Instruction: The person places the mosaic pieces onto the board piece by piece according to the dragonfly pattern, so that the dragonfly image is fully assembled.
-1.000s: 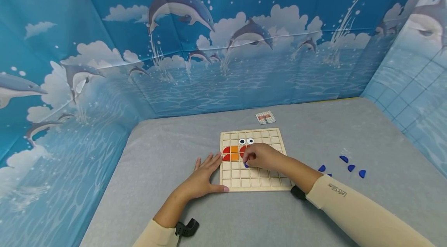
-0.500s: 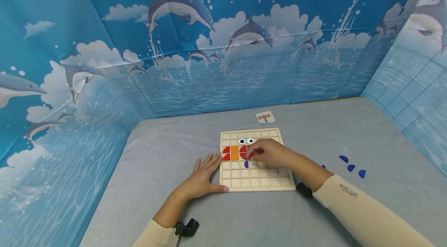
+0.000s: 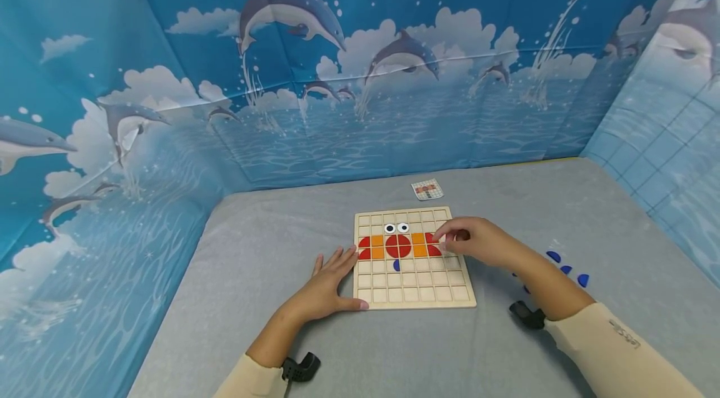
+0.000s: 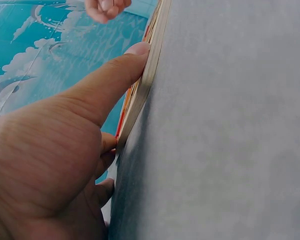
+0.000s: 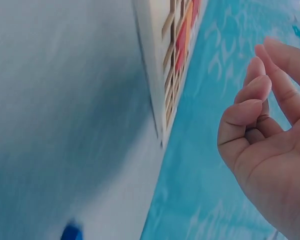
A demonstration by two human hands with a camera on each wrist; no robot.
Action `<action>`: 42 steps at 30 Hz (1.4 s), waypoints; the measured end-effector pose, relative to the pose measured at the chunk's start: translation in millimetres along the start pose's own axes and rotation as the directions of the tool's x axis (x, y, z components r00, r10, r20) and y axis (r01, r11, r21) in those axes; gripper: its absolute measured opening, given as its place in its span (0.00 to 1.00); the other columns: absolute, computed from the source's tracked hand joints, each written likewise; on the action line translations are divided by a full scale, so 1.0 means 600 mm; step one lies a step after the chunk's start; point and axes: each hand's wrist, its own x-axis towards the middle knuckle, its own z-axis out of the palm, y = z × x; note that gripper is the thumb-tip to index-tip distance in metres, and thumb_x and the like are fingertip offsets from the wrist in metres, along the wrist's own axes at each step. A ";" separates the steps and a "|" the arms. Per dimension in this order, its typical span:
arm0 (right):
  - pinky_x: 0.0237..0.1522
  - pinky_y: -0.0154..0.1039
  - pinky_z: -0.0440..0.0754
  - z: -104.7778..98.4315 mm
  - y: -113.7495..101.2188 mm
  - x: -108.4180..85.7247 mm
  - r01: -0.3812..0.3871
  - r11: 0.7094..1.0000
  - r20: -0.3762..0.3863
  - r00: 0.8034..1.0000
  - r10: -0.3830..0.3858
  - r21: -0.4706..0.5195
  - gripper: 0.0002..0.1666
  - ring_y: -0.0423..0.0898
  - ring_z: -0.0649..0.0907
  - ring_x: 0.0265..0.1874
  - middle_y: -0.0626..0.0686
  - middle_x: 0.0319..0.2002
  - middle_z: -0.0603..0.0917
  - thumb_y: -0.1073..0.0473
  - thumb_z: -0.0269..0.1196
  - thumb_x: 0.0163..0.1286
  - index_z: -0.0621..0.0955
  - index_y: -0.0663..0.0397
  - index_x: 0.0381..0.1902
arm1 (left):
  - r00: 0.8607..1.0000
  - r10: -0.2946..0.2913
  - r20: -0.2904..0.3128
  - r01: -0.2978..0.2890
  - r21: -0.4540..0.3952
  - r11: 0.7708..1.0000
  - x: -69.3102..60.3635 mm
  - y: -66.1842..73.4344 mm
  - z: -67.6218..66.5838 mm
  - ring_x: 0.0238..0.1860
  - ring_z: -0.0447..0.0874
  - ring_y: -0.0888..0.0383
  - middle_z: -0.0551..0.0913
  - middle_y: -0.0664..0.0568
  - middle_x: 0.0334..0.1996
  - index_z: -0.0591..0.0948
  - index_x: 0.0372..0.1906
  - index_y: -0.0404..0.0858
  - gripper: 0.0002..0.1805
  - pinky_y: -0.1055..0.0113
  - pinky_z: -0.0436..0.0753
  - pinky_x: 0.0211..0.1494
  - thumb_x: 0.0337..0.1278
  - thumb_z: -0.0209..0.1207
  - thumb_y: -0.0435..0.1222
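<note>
A wooden grid board (image 3: pixel 416 295) lies on the grey cloth, bearing red quarter-round pieces (image 3: pixel 398 247), orange squares (image 3: pixel 377 247), two eye pieces (image 3: pixel 396 228) and one blue half-round piece (image 3: pixel 396 265) below the red circle. My left hand (image 3: pixel 323 288) rests at the board's left side with fingers spread; its thumb touches the front edge, as the left wrist view shows too. Above the board's right side is my right hand (image 3: pixel 478 240), partly covering the red pieces there. In the right wrist view its fingers are loosely bent, thumb and forefinger tips close together, with nothing visible between them.
Several loose blue half-round pieces (image 3: pixel 565 270) lie on the cloth to the right, some partly hidden by the right forearm. A small pattern card (image 3: pixel 427 189) lies behind the board. A dolphin-print curtain (image 3: pixel 360 104) stands around the back and sides.
My right hand has left the blue half-round piece on the board and moved right, uncovering the red circle and the orange squares beside it. My left hand has stayed still.
</note>
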 end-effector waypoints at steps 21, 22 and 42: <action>0.36 0.34 0.83 -0.068 0.104 -0.108 -0.078 0.997 0.003 0.997 0.078 0.005 0.17 0.34 0.82 0.35 0.54 0.43 0.86 0.60 0.65 0.71 0.83 0.62 0.54 | 1.000 -0.002 0.003 0.002 -0.003 1.000 -0.002 0.002 -0.002 0.84 0.38 0.51 0.50 0.60 0.82 0.55 0.81 0.48 0.60 0.38 0.31 0.81 0.47 0.71 0.64; 0.35 0.34 0.82 -0.069 0.108 -0.111 -0.086 0.996 0.002 0.996 0.086 -0.004 0.17 0.33 0.82 0.35 0.54 0.43 0.86 0.60 0.65 0.71 0.83 0.62 0.54 | 1.000 -0.002 0.003 0.002 -0.003 1.000 -0.002 0.002 -0.002 0.84 0.38 0.51 0.50 0.60 0.82 0.55 0.82 0.49 0.60 0.38 0.31 0.81 0.47 0.71 0.64; 0.33 0.32 0.76 -0.079 0.144 -0.136 -0.098 0.993 0.043 0.994 0.102 -0.070 0.14 0.33 0.75 0.31 0.50 0.38 0.82 0.59 0.69 0.65 0.84 0.58 0.47 | 1.000 -0.005 0.000 0.005 -0.004 1.000 -0.001 0.002 -0.002 0.84 0.39 0.50 0.50 0.59 0.82 0.56 0.81 0.48 0.60 0.37 0.32 0.81 0.46 0.71 0.64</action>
